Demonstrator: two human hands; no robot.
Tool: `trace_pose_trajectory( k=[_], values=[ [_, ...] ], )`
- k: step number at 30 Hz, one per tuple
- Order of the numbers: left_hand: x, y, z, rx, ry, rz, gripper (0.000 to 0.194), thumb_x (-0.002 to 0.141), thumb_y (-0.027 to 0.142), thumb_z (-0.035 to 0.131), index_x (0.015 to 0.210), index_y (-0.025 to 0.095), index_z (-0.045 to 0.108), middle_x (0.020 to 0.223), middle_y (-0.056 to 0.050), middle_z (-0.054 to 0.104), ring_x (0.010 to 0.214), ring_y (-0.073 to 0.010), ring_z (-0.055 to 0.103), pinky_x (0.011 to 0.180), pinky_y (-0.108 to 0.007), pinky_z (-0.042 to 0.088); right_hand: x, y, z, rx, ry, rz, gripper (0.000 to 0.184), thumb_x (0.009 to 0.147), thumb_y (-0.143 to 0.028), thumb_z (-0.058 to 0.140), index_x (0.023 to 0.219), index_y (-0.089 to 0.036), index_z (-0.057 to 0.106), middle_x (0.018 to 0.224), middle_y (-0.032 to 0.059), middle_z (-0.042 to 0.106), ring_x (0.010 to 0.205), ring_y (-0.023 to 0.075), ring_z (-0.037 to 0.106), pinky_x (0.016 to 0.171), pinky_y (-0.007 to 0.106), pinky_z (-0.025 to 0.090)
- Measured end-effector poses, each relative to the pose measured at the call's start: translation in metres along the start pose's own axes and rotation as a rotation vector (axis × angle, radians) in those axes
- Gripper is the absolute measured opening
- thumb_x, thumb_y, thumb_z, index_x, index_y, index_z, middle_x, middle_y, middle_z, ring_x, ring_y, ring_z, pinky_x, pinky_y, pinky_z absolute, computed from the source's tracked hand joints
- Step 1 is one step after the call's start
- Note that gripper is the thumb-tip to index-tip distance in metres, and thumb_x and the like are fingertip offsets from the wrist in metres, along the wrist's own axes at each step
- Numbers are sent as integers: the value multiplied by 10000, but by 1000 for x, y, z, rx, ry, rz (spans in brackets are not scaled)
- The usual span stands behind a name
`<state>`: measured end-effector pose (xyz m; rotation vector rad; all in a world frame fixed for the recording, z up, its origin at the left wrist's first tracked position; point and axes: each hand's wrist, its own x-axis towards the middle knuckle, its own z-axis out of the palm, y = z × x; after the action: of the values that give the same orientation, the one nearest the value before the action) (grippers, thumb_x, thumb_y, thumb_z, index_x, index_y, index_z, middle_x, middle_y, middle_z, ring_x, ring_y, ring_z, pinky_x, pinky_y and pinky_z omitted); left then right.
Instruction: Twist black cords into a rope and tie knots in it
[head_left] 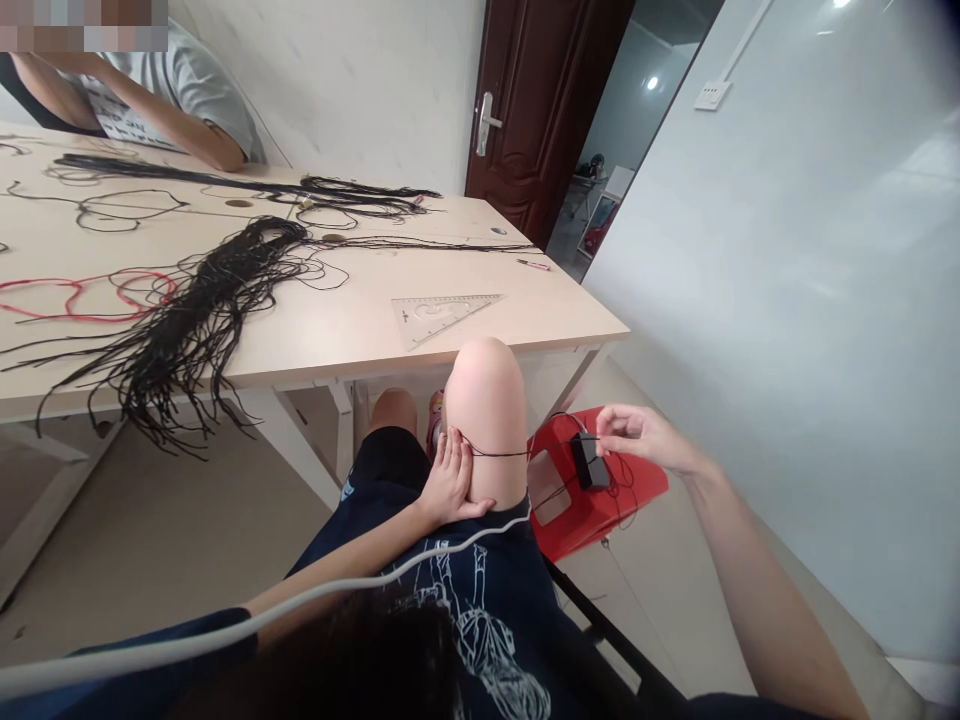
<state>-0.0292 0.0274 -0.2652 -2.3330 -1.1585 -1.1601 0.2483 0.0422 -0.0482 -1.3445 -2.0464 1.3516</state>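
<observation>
My left hand lies flat on the bare knee, fingers stretched out and thumb apart. A thin black cord crosses the knee from these fingertips toward the right; whether they pin it down I cannot tell. Over the red plastic stool, my right hand pinches the black cord between thumb and fingertips. Just below that hand a small black box stands on the stool, with loops of thin dark cord beside it.
A table ahead bears a bundle of black cords, red cord, a clear set square and a small pink-handled tool. Another person's arm rests at its far left. A white cable crosses my lap.
</observation>
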Motion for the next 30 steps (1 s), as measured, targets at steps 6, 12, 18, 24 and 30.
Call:
trace_pose_trajectory(
  k=[6,12,18,24,30],
  values=[
    [4,4,-4,67,-38,17,1078,706,655,409,1360,-34,-102,1419,-299,-130,1314,-458,-47,973,-628,201,-7,1,-7,-41,-8,-20,341,706,-507,607,681,-167,613,700,55,633,723,186,585,722,335,446],
    [7,6,-9,97,-54,16,1086,696,646,419,1358,-51,-86,1421,-316,-54,1316,-450,-38,984,-644,139,-13,3,-9,-146,19,58,284,756,-426,588,910,-191,625,728,31,586,699,171,537,696,335,409],
    [7,6,-9,101,-59,19,1106,685,656,427,1356,-37,-113,1423,-311,-57,1314,-444,-68,988,-646,120,-12,3,4,-85,-82,38,261,809,-450,508,788,-191,488,760,31,604,663,135,504,614,282,392],
    [6,5,-7,100,-63,25,1104,686,645,437,1355,-42,-112,1416,-308,-115,1312,-450,-75,977,-658,125,-16,4,3,8,-21,26,376,848,-531,385,715,-186,454,467,-43,467,466,94,421,510,250,339],
    [4,3,-5,87,-71,20,1104,685,644,430,1353,-30,-135,1416,-312,-105,1314,-451,-55,972,-656,147,-13,3,-1,2,31,45,314,740,-433,616,916,-175,579,714,45,630,663,149,559,617,295,420]
  ],
)
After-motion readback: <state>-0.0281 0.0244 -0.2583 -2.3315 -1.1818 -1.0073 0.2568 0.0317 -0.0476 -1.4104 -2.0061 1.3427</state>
